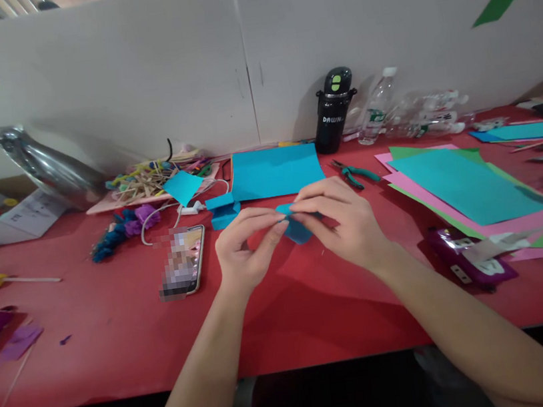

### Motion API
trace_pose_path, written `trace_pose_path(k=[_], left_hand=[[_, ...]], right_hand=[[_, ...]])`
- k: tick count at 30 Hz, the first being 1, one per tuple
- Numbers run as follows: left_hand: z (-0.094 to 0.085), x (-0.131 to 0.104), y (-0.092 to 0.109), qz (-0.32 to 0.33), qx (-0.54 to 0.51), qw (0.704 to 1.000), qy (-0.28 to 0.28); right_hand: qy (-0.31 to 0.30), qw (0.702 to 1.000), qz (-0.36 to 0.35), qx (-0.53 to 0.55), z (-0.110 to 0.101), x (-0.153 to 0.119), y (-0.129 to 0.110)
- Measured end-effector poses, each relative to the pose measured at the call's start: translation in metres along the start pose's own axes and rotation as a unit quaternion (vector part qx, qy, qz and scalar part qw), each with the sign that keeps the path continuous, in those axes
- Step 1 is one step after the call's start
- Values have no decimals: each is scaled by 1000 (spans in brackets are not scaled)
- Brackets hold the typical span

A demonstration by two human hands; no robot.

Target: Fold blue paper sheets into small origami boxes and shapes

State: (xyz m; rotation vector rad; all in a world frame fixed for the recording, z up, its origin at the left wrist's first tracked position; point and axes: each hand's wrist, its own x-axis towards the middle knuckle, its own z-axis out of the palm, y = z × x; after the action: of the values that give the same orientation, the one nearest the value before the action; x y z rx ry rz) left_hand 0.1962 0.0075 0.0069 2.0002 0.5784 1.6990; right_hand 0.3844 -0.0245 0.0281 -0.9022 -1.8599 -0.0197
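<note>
Between my two hands is a small piece of folded blue paper (298, 232), held above the red table. My left hand (250, 247) pinches its left upper edge between thumb and fingers. From the other side, my right hand (342, 220) grips the same piece near its top, fingertips almost touching those of the left. Part of the paper is hidden behind the fingers. Just beyond my left hand lies another folded blue paper piece (223, 211). A large blue sheet (274, 173) lies flat behind both hands, and a small blue square (184, 187) rests to its left.
A phone (186, 261) lies left of my hands. Pliers (357, 173) and a stack of coloured paper (471, 189) are on the right, near a purple power strip (469, 260). A black flask (334, 114), plastic bottle (378, 107) and metal jug (49, 167) stand along the partition (132, 75).
</note>
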Motion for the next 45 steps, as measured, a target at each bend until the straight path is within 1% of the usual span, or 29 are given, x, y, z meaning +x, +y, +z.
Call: trace_pose_path(k=[2,3,4,6,7,8,9,10,11,12,13,14,15,16,19,21,22,24,26,27,28,29,30,31,33,36,38,40,45], left_hand=[[1,-1,1,22,44,998,25],[2,-2,2,33,65,997,36],[3,-2,2,43,84,994,45],[6,-4,3,62,109,990,60],[8,-5,3,73,118,988,66],[10,-7,4,84,124,986,69],[12,-8,4,95,128,985,67],[13,-10,4,107,132,984,57],[15,-12,4,120,137,982,39],[17,-13,3,132,142,981,17],[19,-15,3,144,147,979,-5],[21,-17,3,156,153,975,-27],[23,-18,2,167,159,972,-47],[24,-19,2,176,165,968,-66],[27,-21,3,181,169,962,-117],[27,-19,4,157,163,966,-122],[26,-18,4,134,158,972,-110],[21,-13,0,57,143,987,-51],[16,-8,-6,-59,100,993,35],[13,-5,-10,-133,63,987,69],[10,-2,-15,-203,2,975,85],[8,0,-18,-257,-71,960,86],[6,2,-21,-299,-142,940,80],[4,4,-23,-324,-205,921,77],[0,7,-24,-345,-288,889,92],[-4,10,-22,-353,-322,866,149],[-6,11,-22,-353,-321,861,176],[-7,12,-24,-346,-322,861,188],[-4,12,-27,-340,-323,860,201]], right_hand=[[73,995,58,-35,2,-1,1],[91,990,96,-45,2,-1,2],[96,985,131,-52,3,-2,4],[63,980,182,-46,2,-3,8],[29,978,205,-21,2,-3,10],[-12,972,233,27,2,-2,12],[-55,958,265,96,1,-2,13],[-97,933,298,178,1,-1,14],[-132,899,327,258,0,1,15],[-156,865,350,323,-1,2,15],[-168,839,366,367,-2,3,14],[-169,826,375,386,-3,4,13],[-162,827,377,385,-4,5,12],[-151,838,372,370,-6,6,11],[-116,887,338,293,-9,7,10],[-104,905,322,258,-11,7,12],[-95,909,318,253,-11,7,13],[-62,909,317,263,-11,7,16],[-26,901,321,290,-10,6,19],[-17,896,323,304,-9,6,19],[-16,892,325,315,-9,6,19],[-22,889,326,322,-8,5,19],[-32,886,328,326,-6,5,18],[-43,883,331,330,-5,4,18],[-58,877,338,336,-3,3,18],[-65,867,347,352,2,1,21],[-64,859,352,367,6,-1,24],[-62,848,362,383,12,-3,27],[-73,798,411,434,24,-8,32]])
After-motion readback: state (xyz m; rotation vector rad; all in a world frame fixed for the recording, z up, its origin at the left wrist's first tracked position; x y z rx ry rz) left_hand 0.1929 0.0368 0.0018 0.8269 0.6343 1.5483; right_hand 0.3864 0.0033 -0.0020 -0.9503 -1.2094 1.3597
